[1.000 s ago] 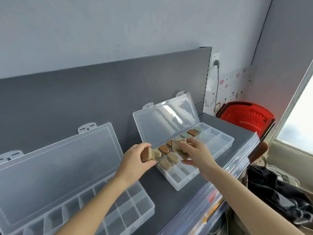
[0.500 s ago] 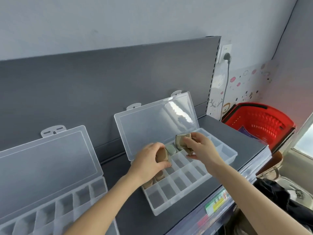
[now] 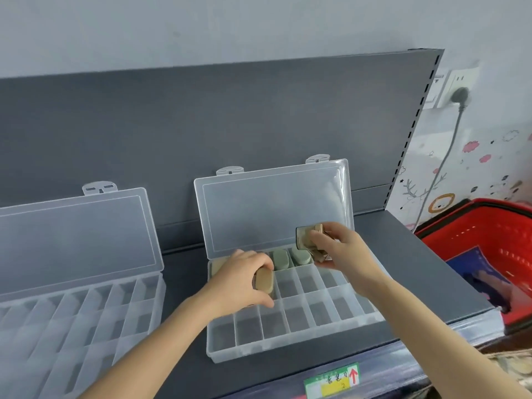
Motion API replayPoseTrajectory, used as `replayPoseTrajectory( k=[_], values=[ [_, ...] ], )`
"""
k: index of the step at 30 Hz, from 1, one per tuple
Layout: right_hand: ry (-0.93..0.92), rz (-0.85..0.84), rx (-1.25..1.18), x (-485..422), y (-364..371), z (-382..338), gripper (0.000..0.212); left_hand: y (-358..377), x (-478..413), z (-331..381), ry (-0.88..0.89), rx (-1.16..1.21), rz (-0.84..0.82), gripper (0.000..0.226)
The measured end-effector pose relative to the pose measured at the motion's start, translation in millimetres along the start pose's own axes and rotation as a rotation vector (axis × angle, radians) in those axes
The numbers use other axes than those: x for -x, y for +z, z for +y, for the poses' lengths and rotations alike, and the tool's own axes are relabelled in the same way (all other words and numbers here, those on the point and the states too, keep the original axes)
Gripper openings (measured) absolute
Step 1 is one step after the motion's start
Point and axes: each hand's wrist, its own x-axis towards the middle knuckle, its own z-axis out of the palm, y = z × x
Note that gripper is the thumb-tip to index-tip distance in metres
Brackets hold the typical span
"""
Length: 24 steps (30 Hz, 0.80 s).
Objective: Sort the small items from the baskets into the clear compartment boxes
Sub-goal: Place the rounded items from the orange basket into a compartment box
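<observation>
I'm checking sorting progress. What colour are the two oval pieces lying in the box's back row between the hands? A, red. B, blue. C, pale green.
C: both oval pieces in the back row of the compartment box look pale green.

red basket (image 3: 489, 226), grey shelf (image 3: 417, 272), pale green items (image 3: 300, 256)

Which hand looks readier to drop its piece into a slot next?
Probably the left hand: it pinches a single tan piece at the middle row of the clear box. The right hand grips several pieces farther back, near the lid.
</observation>
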Motion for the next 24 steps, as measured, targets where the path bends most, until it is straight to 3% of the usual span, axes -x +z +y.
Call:
replayPoseTrajectory(
  k=[6, 9, 13, 18, 24],
  values=[
    [-0.002, -0.03, 0.017, -3, 0, 4, 0.023, 10, 0, -2, -0.078, -0.02, -0.08, 0.057],
    [0.011, -0.041, 0.001, -2, 0, 8, 0.021, 8, 0, -1, -0.069, -0.054, -0.107, 0.069],
    [0.043, -0.083, -0.083, 0, 1, 11, 0.019, 3, -3, 11, -0.018, 0.134, 0.071, 0.083],
    [0.123, -0.239, -0.245, 8, 3, 11, 0.023, 2, -16, 30, 0.031, 0.439, 0.27, 0.074],
    [0.073, -0.254, -0.125, 14, -2, 8, 0.018, -2, -28, 43, 0.193, 0.167, 0.26, 0.054]
  ],
)
